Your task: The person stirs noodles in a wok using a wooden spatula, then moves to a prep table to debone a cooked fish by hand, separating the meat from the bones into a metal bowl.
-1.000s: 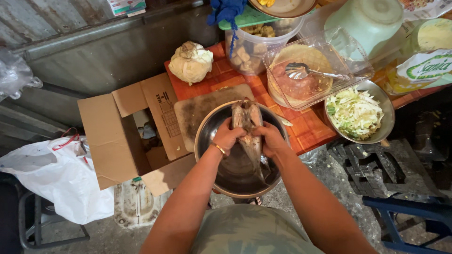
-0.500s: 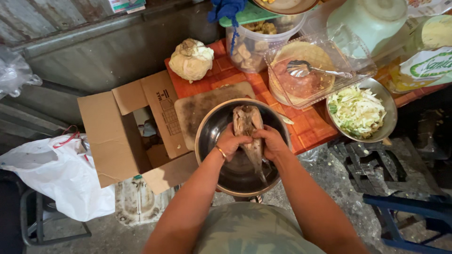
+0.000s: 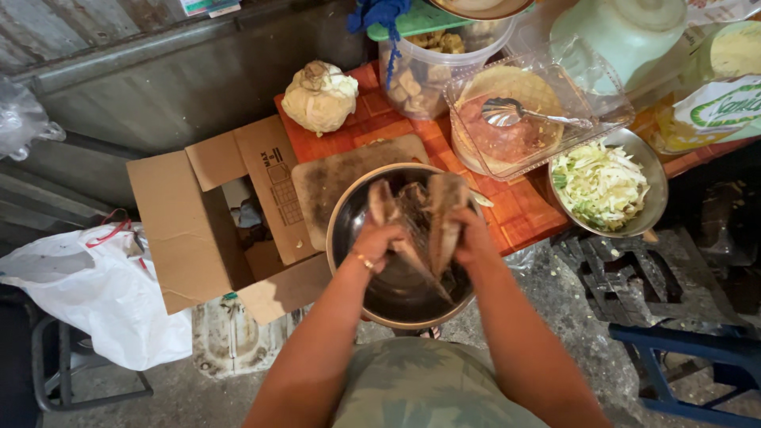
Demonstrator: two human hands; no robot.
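Box [image 3: 198, 230]: open, left of bowl. Bowl [image 3: 396, 293]: steel, at table edge, beneath fish. Fish [image 3: 416, 222]: split, spread over bowl. Left hand [image 3: 372, 242], right hand [image 3: 473, 238]: each grips one half; best pulled evenly, low over bowl.

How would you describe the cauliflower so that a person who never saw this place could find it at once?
Start at the orange table and go to its far left corner, above the cardboard box and beyond the cutting board. The cauliflower lies there alone, left of the clear tub. It is the only pale, lumpy, round head; the bowl of shredded cabbage at the right is cut and green.
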